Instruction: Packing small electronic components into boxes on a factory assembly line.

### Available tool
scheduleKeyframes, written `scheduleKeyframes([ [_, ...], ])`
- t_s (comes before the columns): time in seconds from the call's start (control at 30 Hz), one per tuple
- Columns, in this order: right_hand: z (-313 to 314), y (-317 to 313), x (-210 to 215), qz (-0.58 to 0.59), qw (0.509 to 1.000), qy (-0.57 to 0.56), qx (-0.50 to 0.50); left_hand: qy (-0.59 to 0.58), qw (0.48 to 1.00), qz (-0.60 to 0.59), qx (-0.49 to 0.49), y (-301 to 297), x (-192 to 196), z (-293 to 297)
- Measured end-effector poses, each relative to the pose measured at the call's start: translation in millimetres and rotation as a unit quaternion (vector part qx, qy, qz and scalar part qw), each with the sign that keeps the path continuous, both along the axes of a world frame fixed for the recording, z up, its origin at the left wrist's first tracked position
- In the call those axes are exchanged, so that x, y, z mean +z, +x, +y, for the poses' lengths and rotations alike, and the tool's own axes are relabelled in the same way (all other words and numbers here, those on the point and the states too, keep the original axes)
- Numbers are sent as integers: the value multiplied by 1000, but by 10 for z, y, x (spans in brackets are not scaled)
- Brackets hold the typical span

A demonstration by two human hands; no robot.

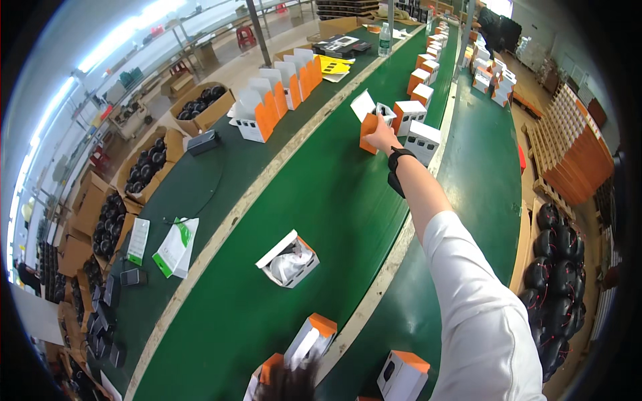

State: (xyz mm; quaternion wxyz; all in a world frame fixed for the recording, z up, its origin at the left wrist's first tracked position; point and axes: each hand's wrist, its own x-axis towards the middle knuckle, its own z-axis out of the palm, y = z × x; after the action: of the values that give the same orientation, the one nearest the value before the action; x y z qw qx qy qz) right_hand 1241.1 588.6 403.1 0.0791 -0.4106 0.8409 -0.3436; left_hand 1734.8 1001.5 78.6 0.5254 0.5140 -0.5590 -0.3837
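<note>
My right arm stretches far forward over the green belt, with a black band on the wrist. At its end my right hand point(382, 136) is closed on the edge of an open orange-and-white carton point(368, 128). The carton's white lid flap point(362, 103) stands up, and something pale shows at its opening. My fingertips are partly hidden. Beside the hand stand a white-and-orange carton point(409, 115) and another white carton point(422, 139). Nearer on the belt lies an open white carton point(291, 262) with a plastic-wrapped item inside. My left hand is out of view.
Closed cartons point(419, 93) line the belt's right side into the distance. Open orange-and-white cartons point(249, 121) stand on the left ledge, near a green-and-white packet point(178, 247). Dark hair point(294, 382) shows at the lower edge. Black round parts point(555, 281) fill a box at right.
</note>
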Motion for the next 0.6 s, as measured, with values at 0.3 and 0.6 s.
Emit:
scheduleKeyframes([
  [0.3,169,-70,-209,6,990,-108,85,-32,997,-75,-17,86,127,-101],
  [0.6,1399,314,614,-250,931,-31,263,142,984,46,102,235,1088,1544],
])
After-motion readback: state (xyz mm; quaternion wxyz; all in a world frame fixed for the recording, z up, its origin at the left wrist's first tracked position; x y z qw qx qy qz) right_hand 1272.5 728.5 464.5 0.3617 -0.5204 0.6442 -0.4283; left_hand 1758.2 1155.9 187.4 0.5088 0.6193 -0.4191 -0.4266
